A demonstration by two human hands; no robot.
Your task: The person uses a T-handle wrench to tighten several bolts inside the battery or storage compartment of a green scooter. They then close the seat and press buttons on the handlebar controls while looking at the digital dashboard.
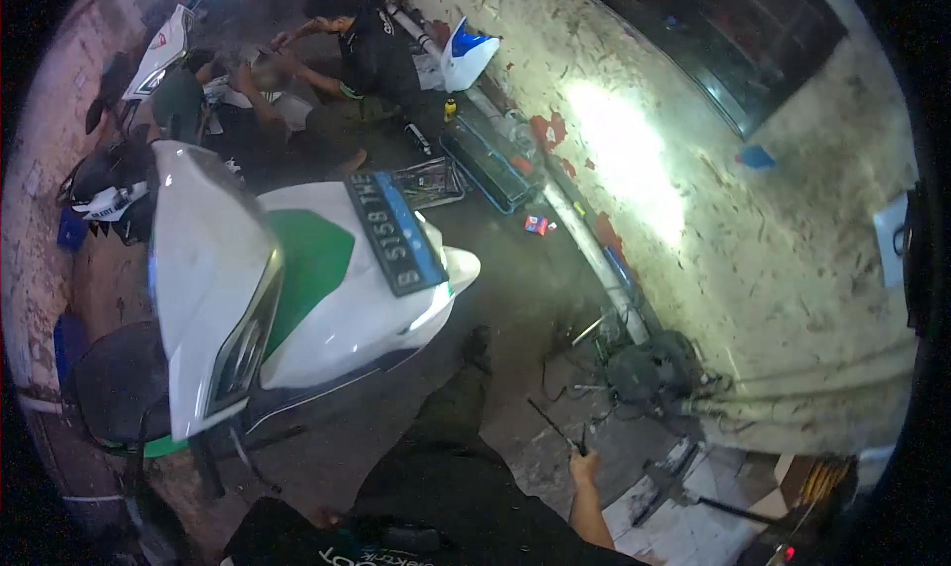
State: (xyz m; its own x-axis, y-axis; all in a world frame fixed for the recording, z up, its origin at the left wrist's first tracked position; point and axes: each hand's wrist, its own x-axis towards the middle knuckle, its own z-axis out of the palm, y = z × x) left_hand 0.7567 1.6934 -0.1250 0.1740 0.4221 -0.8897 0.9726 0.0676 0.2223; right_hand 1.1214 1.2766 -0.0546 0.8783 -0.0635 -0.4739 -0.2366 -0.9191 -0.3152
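Held low at the right, my right hand (pixel 584 465) is closed around a long thin dark tool (pixel 555 423) that looks like a screwdriver, its shaft pointing up and left. My left hand (pixel 325 516) shows only as a small dim patch beside my dark shirt; its fingers cannot be made out. Left of my legs stands a scooter with a white front cover (pixel 213 259), white and green body panels (pixel 309 259) and a black and blue number plate (pixel 381 234). The scooter is apart from my right hand.
Far back, a person (pixel 371 51) in dark clothes crouches by another scooter. Tool trays (pixel 487 165) and a red-blue packet (pixel 536 225) lie along the wall pipe (pixel 594 244). A dark round machine (pixel 652 370) with cables sits ahead of my right hand.
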